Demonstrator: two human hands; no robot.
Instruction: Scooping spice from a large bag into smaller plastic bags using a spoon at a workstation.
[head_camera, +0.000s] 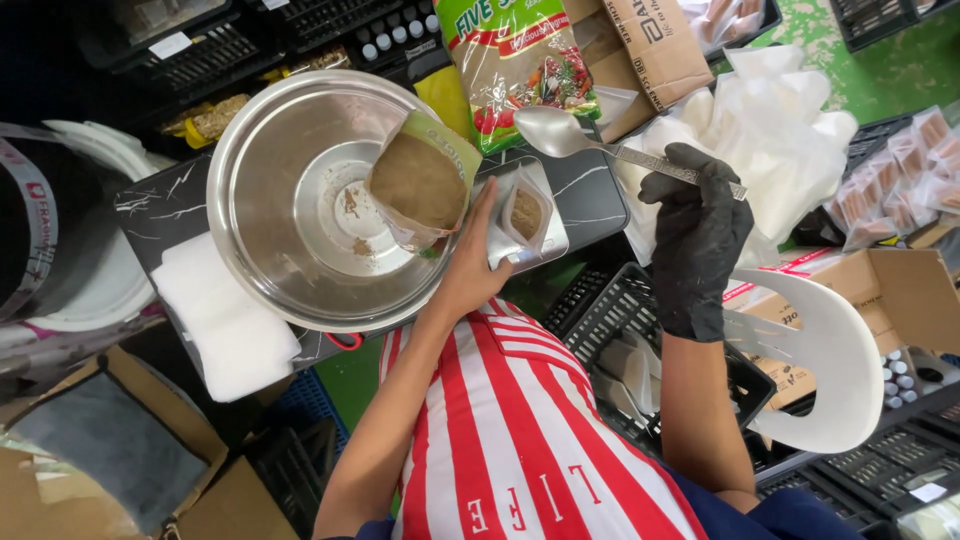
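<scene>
Head view: 1 shiny round steel bowl (300, 200) sits on the marbled black desk (590, 195). Left hand (470, 270) fingers grasp a soft opened pouch of brown powder (420, 180) over it. Gloved right hand (697, 235) clenches a smooth metal spoon (590, 140).

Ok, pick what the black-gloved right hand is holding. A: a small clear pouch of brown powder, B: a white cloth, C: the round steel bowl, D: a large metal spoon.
D: the black-gloved right hand grips the handle of the large metal spoon, whose empty bowl is raised above the small clear pouch of brown powder.
</scene>
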